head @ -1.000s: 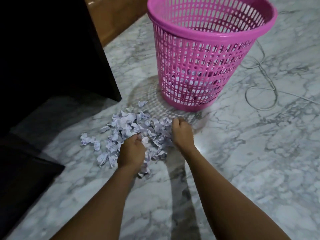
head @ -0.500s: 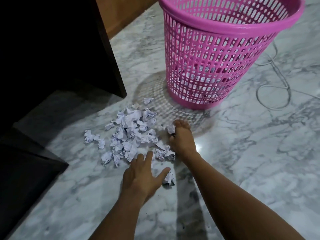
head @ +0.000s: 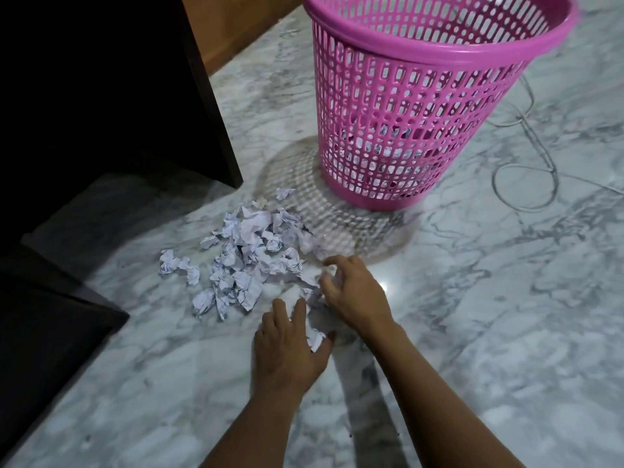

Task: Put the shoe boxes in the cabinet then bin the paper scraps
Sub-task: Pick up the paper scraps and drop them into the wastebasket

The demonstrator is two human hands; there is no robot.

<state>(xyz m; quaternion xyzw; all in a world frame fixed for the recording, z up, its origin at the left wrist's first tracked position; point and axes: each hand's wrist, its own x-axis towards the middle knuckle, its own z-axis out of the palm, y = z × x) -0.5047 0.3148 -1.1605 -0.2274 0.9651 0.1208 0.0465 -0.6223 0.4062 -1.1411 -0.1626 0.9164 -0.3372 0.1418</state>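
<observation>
The left hand (head: 290,346) lay low over the marble floor (head: 489,349), palm down, with its thumb and first fingers pinching a crumpled scrap (head: 315,340) of white paper. Just to the right and a little farther off, the right hand (head: 354,293) was curled, its fingers closed round some paper at the near right edge of the pile. That hand was blurred, so how much it held could not be told. The two hands were close together but not touching, and both bare forearms reached in from the near edge.

The paper scraps (head: 246,258) lay in a loose heap on the floor just left of and beyond the hands. They were white and crumpled, some with faint lines on them, and a few strays sat apart at the heap's left side and far end.

Beyond the heap and to its right stood the pink bin (head: 439,60), an upright lattice basket resting on the floor. Some white paper showed through the holes low in its wall. Its gridded shadow fell on the floor between it and the heap.

A dark cabinet (head: 101,96) filled the left side, with a wooden panel (head: 236,25) behind it. A thin cable (head: 526,184) looped on the floor to the right of the bin.
</observation>
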